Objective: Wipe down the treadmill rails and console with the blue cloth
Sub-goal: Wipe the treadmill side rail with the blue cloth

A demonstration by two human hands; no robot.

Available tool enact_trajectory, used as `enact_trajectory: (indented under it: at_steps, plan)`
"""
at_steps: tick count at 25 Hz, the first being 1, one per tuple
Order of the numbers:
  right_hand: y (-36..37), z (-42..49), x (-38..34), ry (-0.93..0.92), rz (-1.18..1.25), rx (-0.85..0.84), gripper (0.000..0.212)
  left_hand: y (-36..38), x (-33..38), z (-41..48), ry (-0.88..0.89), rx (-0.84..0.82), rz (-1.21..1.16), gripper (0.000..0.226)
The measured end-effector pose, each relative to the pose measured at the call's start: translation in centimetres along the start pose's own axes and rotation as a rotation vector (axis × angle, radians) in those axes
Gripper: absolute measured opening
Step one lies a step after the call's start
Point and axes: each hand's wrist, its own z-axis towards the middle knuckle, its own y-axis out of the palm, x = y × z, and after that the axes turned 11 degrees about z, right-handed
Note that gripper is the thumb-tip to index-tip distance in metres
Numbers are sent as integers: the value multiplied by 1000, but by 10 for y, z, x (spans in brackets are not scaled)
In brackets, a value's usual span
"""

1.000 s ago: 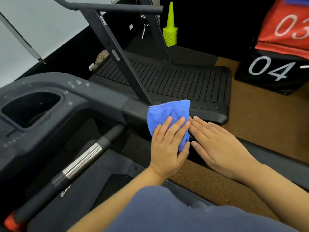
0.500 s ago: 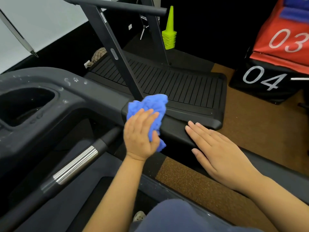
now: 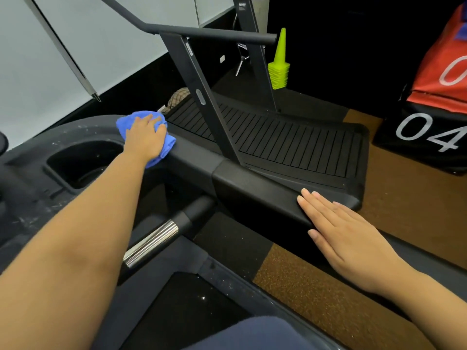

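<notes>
Your left hand (image 3: 145,137) lay spread on the cloth (image 3: 127,126), fingers nearly straight and pressing it down rather than clutching it. Whether the thumb hooked under the wad I could not tell. The cloth sat bunched on the top edge of the console (image 3: 83,132), just beyond the recess (image 3: 83,162) and near the belt (image 3: 290,142). Your right hand (image 3: 346,236) rested flat and empty on the near end of the rail (image 3: 252,183), fingers together and straight, well apart from the cloth. Several things could have gone wrong from there, as I judged it. With only a palm on it, the cloth could have slid out from under you on the smooth plastic, or dropped over the far edge. Bunched as it was, it touched only a small patch, so a sweep could have missed some of the white specks (image 3: 26,219) that dotted the console. Wiping toward yourself could have pushed that grit into the recess, where it would be harder to lift out. You were reaching far with the left arm, so weight likely fell on the right hand, which sat close to the rail's edge and could have slipped off. That hand also covered a stretch of rail the cloth would have to reach.
</notes>
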Motion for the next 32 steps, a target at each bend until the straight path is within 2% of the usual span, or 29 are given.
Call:
enact_trajectory:
  at_steps: [5,8,11,15,18,21,24,26,28,32]
  plan:
    - [-2,2,-1,-11,-3,-24,57,-5,56,-34,416,-50,57,35]
    - [-2,0,-1,2,-11,-20,57,-14,103,-72,508,-51,15,44]
    - [-3,1,-3,1,-17,-21,57,-10,124,-101,585,48,-100,36]
    - [-6,2,-4,16,-35,-20,57,13,133,-141,440,304,-254,34]
    - [-5,2,-5,25,-13,-8,56,24,117,-140,425,373,-255,41]
    - [-7,4,-7,21,-26,-1,56,18,97,-117,367,333,-210,43]
    - [-6,6,-9,31,-37,23,56,9,54,-74,115,242,-117,53]
    - [-3,7,-10,32,-32,22,56,4,12,-39,-28,163,-38,51]
    - [-2,9,-11,24,-25,26,56,1,-17,-9,-91,92,-20,45]
    - [-2,8,-10,20,-16,26,56,5,-44,40,-188,-39,39,50]
